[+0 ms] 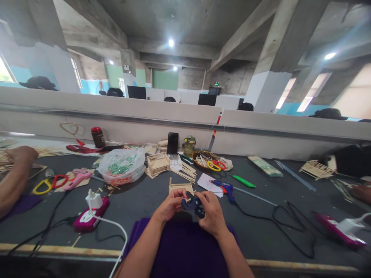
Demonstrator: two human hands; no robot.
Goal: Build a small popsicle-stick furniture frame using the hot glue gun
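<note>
Over the front of the table, my right hand (213,212) is closed around a dark blue hand tool (190,204), which looks like a small cutter. My left hand (171,205) pinches a short pale wooden stick (188,200) at the tool's jaws; most of the stick is hidden by the fingers. Just beyond both hands stands a small frame of wooden sticks (181,187), its near side partly covered by them. To its right, a blue glue gun (228,191) lies by a white paper (207,182).
A plastic bag (121,166), a stick-built model (158,163) and a basket of sticks (203,159) stand farther back. Left is a purple power strip (91,216) with a white cable; black cords (278,224) lie right. Another person's arm (17,173) reaches in at left.
</note>
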